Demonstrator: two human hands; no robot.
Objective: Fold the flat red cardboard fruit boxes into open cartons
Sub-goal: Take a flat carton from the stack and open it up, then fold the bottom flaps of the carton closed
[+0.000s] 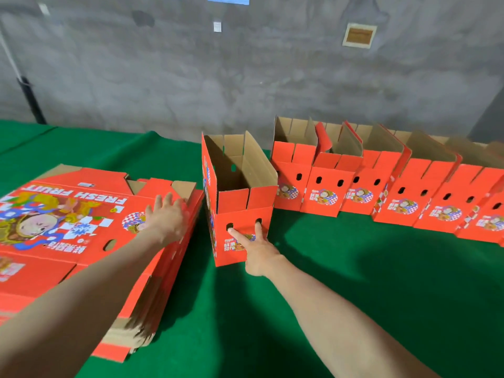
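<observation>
Several open cartons line green cloth before grey wall.

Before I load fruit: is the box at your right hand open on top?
Open: the box has its flaps upright, brown inside showing.

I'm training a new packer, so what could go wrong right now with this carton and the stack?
The right hand touches the open carton with just two fingertips, so it may twist or tip. The stack of flat boxes under the left hand is fanned; sheets could slide.
</observation>
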